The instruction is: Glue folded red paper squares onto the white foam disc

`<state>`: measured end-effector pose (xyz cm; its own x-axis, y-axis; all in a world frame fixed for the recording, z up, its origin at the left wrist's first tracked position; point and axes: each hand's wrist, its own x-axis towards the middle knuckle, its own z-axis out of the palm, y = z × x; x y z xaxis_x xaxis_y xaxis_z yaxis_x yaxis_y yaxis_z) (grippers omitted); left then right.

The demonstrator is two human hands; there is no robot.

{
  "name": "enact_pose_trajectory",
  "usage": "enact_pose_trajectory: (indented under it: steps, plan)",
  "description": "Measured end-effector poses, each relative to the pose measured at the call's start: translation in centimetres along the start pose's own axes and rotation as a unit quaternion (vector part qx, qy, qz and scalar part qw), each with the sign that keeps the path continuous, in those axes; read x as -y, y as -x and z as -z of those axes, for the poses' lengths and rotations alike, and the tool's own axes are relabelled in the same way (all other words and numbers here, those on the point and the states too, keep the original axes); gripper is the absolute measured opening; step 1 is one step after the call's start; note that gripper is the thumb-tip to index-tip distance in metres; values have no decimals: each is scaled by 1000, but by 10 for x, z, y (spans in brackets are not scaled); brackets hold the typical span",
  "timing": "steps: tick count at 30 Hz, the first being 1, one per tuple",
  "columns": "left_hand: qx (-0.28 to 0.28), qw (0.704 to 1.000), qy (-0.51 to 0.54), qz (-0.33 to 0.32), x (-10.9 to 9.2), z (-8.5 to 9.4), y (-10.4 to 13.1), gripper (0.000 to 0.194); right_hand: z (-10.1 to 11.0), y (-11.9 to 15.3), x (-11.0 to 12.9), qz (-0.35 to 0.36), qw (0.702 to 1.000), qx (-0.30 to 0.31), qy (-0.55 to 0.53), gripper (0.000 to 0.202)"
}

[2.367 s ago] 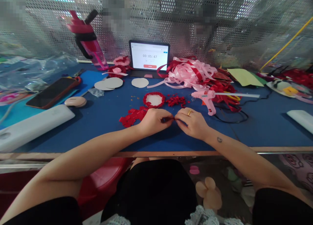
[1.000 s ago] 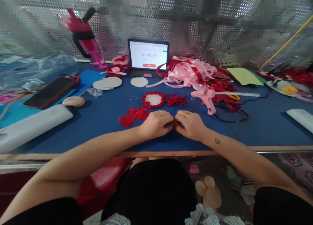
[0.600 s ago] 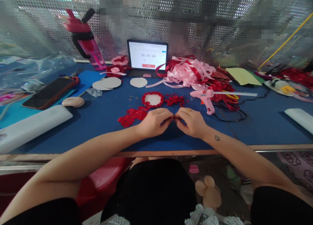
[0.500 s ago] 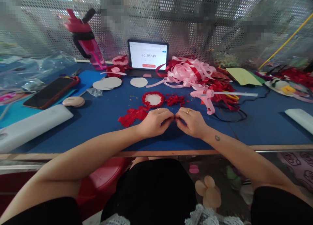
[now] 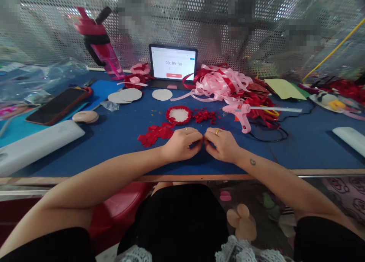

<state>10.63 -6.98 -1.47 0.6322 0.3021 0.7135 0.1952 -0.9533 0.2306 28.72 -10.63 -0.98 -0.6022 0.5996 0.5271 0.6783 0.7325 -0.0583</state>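
My left hand [image 5: 180, 144] and my right hand [image 5: 221, 144] meet fingertip to fingertip low over the blue table [image 5: 119, 136], pinching a small red ribbon piece that the fingers almost hide. Just beyond them lies a white disc with a red ribbon rim [image 5: 179, 115]. A pile of flat red ribbon pieces [image 5: 155, 134] sits left of it, and a smaller heap of folded red pieces [image 5: 204, 116] sits to its right. A pink glue gun [image 5: 242, 115] rests right of that heap.
At the back a tablet [image 5: 173, 63] shows a timer, with a pink bottle [image 5: 98, 41] to its left and tangled pink and red ribbon [image 5: 219, 83] to its right. White card discs [image 5: 125, 96], a phone [image 5: 55, 106] and a long white pad [image 5: 37, 144] lie left. Black cable [image 5: 270, 134] loops right.
Both hands stayed together at the same spot, fingers shifting slightly on the red piece. The tablet timer ran from 00:05:47 to 00:05:50.
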Motion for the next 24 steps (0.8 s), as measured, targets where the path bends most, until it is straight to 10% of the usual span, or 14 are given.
enact_pose_trajectory:
  steps: [24]
  plan:
    - [29,991,-109,-71,1,2,5,21,-4,3,-3,26,999,-6,-26,9]
